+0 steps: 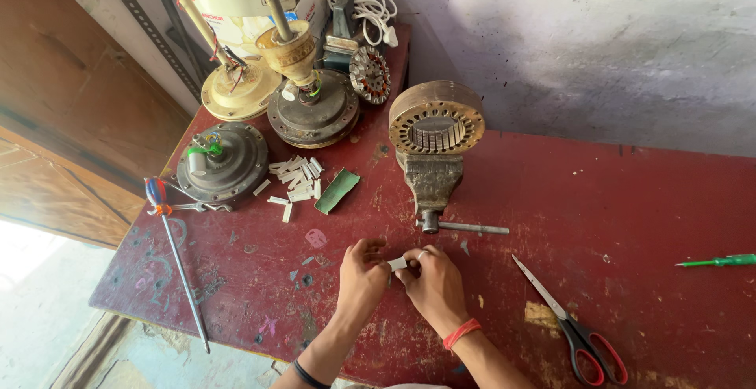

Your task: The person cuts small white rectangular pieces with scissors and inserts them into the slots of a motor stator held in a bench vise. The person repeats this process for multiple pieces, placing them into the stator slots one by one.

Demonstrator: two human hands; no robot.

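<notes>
Pinching a small white strip (398,264) between both sets of fingers, we hold it just above the worktop (630,200), its long axis running from left hand (362,275) to right hand (431,283). Both hands' fingers clamp its ends (neither is nearer); red-handled scissors (571,326) lie to their right.

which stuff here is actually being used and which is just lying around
In use: small white strip, pinched between left hand and right hand.

Lying about: scissors, long screwdriver, green screwdriver, pile of white strips, green card, stator in vise, fan motors.
</notes>
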